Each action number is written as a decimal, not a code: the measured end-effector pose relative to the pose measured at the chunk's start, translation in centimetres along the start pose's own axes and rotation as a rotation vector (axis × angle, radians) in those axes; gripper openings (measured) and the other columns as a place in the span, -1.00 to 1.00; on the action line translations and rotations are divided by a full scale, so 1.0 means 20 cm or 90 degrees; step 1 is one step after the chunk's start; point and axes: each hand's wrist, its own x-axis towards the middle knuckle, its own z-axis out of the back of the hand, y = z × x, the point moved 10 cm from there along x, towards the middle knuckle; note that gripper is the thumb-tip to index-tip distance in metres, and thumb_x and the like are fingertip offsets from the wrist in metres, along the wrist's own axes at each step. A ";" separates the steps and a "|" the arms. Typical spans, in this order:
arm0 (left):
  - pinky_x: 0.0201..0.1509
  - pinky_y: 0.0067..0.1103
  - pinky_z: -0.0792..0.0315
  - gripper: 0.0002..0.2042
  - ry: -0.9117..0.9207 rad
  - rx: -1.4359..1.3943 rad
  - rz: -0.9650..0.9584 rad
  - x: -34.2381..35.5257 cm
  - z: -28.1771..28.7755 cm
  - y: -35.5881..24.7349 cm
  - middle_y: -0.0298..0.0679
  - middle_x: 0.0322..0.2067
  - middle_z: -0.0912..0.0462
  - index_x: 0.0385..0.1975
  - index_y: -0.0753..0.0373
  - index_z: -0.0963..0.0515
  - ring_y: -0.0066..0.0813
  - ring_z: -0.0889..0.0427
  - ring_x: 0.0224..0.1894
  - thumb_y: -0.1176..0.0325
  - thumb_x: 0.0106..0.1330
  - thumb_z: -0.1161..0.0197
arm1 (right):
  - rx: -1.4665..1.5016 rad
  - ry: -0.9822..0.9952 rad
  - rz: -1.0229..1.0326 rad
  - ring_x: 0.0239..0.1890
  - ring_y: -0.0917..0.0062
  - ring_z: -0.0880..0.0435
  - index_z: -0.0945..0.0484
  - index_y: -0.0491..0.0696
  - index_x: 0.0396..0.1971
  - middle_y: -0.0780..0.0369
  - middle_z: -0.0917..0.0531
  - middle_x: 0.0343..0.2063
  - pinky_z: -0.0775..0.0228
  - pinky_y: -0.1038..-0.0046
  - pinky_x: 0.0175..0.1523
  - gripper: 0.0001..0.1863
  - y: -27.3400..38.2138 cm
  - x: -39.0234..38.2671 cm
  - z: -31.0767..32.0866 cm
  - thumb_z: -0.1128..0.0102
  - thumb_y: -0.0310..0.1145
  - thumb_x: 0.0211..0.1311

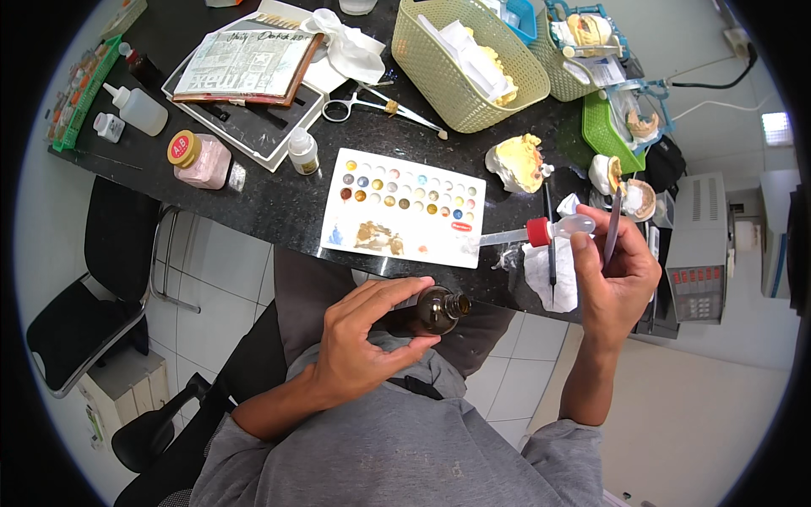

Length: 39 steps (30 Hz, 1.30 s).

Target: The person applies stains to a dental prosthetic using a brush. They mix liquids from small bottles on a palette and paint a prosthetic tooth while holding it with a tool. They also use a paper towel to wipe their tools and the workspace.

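Note:
My left hand [363, 338] grips a small brown glass bottle [435, 310] with its mouth uncapped, held above my lap. My right hand [612, 270] pinches the clear rubber bulb of a red-collared dropper [528, 234], whose glass tip points left toward a white paint palette [404, 207] dotted with colour wells. The same hand also holds a thin dark brush [612, 230] upright between its fingers. The dropper hangs over the edge of the black counter [279, 198], apart from the bottle.
Plaster dental casts [519, 162] lie on the counter beside a crumpled tissue [541, 275] with a black brush on it. Scissors [372, 105], a pink-filled jar [198, 159], small white bottles, a notebook on a tray and several baskets stand further back. A black chair is at left.

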 end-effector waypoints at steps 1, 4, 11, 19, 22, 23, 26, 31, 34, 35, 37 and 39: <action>0.08 -0.41 -0.62 -0.40 -0.001 0.001 -0.002 0.00 0.00 0.00 -0.09 -0.01 -0.77 0.12 0.34 -0.63 -0.26 -0.76 -0.01 0.44 0.00 -0.63 | 0.007 -0.005 -0.006 -0.51 0.87 -0.33 -0.73 -0.22 -0.09 0.40 -0.65 -0.38 -0.12 0.75 -0.41 -0.73 0.00 0.00 0.00 -0.46 -0.58 0.19; 0.09 -0.41 -0.62 -0.40 -0.001 0.003 0.000 0.00 0.01 -0.01 -0.09 -0.01 -0.77 0.12 0.34 -0.63 -0.25 -0.76 -0.01 0.44 0.00 -0.63 | 0.036 -0.018 -0.021 -0.48 0.87 -0.42 -0.72 -0.24 -0.08 0.36 -0.67 -0.39 -0.20 0.76 -0.37 -0.73 0.04 -0.01 0.05 -0.45 -0.55 0.21; 0.11 -0.40 -0.61 -0.40 -0.001 0.009 0.005 0.00 0.00 -0.01 -0.09 -0.01 -0.77 0.12 0.33 -0.63 -0.24 -0.76 -0.01 0.45 -0.01 -0.64 | 0.084 -0.042 0.029 -0.39 0.81 -0.60 -0.69 -0.26 -0.06 0.27 -0.75 -0.37 -0.33 0.75 -0.28 -0.69 0.15 -0.04 0.14 -0.46 -0.45 0.25; 0.09 -0.40 -0.61 -0.39 0.000 0.007 0.008 -0.01 0.00 -0.01 -0.11 -0.02 -0.78 0.12 0.32 -0.63 -0.24 -0.76 -0.01 0.45 -0.03 -0.65 | 0.039 -0.045 0.000 -0.51 0.91 -0.28 -0.71 -0.23 -0.09 0.46 -0.56 -0.46 -0.09 0.77 -0.40 -0.77 0.04 -0.02 0.08 -0.44 -0.55 0.26; 0.08 -0.41 -0.61 -0.39 -0.004 0.012 0.006 -0.01 0.00 -0.01 -0.11 -0.03 -0.78 0.12 0.31 -0.64 -0.24 -0.76 -0.02 0.45 -0.03 -0.65 | 0.035 -0.032 0.001 -0.51 0.91 -0.28 -0.71 -0.23 -0.09 0.46 -0.56 -0.46 -0.09 0.77 -0.40 -0.77 0.02 -0.01 0.06 -0.43 -0.55 0.26; 0.08 -0.41 -0.61 -0.39 -0.005 0.012 0.004 -0.01 0.00 -0.01 -0.11 -0.03 -0.78 0.12 0.31 -0.64 -0.25 -0.76 -0.02 0.45 -0.03 -0.65 | 0.034 -0.030 -0.002 -0.51 0.91 -0.28 -0.71 -0.24 -0.09 0.46 -0.55 -0.46 -0.10 0.77 -0.40 -0.77 0.01 -0.01 0.05 -0.43 -0.56 0.26; 0.07 -0.42 -0.61 -0.39 -0.006 0.013 -0.001 -0.01 0.00 -0.01 -0.11 -0.03 -0.78 0.12 0.31 -0.64 -0.25 -0.76 -0.03 0.45 -0.03 -0.65 | 0.024 -0.022 -0.007 -0.51 0.90 -0.28 -0.71 -0.24 -0.10 0.46 -0.55 -0.47 -0.10 0.77 -0.41 -0.77 0.01 -0.01 0.04 -0.43 -0.56 0.26; 0.07 -0.42 -0.62 -0.39 0.001 0.014 0.007 -0.01 0.00 -0.01 -0.10 -0.02 -0.77 0.13 0.32 -0.63 -0.26 -0.76 -0.03 0.45 -0.02 -0.64 | 0.024 -0.021 0.003 -0.51 0.90 -0.29 -0.71 -0.24 -0.09 0.45 -0.58 -0.45 -0.11 0.77 -0.41 -0.77 0.00 -0.01 0.04 -0.42 -0.57 0.26; 0.08 -0.42 -0.62 -0.39 -0.004 0.010 0.002 -0.01 0.00 -0.01 -0.10 -0.02 -0.77 0.13 0.32 -0.63 -0.26 -0.76 -0.02 0.46 -0.02 -0.64 | 0.032 -0.032 -0.004 -0.47 0.89 -0.41 -0.71 -0.25 -0.08 0.40 -0.64 -0.42 -0.20 0.78 -0.37 -0.76 0.02 -0.01 0.06 -0.41 -0.57 0.26; 0.08 -0.42 -0.62 -0.39 -0.003 0.009 0.003 -0.01 0.00 -0.01 -0.10 -0.02 -0.77 0.13 0.32 -0.63 -0.26 -0.76 -0.02 0.46 -0.02 -0.64 | 0.053 -0.038 -0.008 -0.45 0.87 -0.46 -0.71 -0.25 -0.08 0.38 -0.66 -0.40 -0.24 0.77 -0.35 -0.75 0.03 -0.02 0.08 -0.42 -0.54 0.26; 0.09 -0.42 -0.62 -0.39 0.001 0.007 0.006 -0.01 0.00 -0.01 -0.10 -0.01 -0.77 0.13 0.32 -0.63 -0.26 -0.76 -0.02 0.46 -0.02 -0.64 | 0.095 -0.052 -0.018 -0.40 0.83 -0.56 -0.70 -0.25 -0.08 0.34 -0.71 -0.37 -0.32 0.76 -0.31 -0.73 0.06 -0.04 0.12 -0.44 -0.49 0.25; 0.09 -0.42 -0.62 -0.39 -0.001 0.005 0.008 -0.01 0.00 -0.01 -0.10 -0.01 -0.77 0.13 0.32 -0.63 -0.26 -0.76 -0.01 0.46 -0.02 -0.64 | 0.098 -0.033 0.015 -0.37 0.80 -0.60 -0.70 -0.26 -0.08 0.31 -0.73 -0.37 -0.37 0.74 -0.28 -0.69 0.12 -0.05 0.15 -0.46 -0.42 0.24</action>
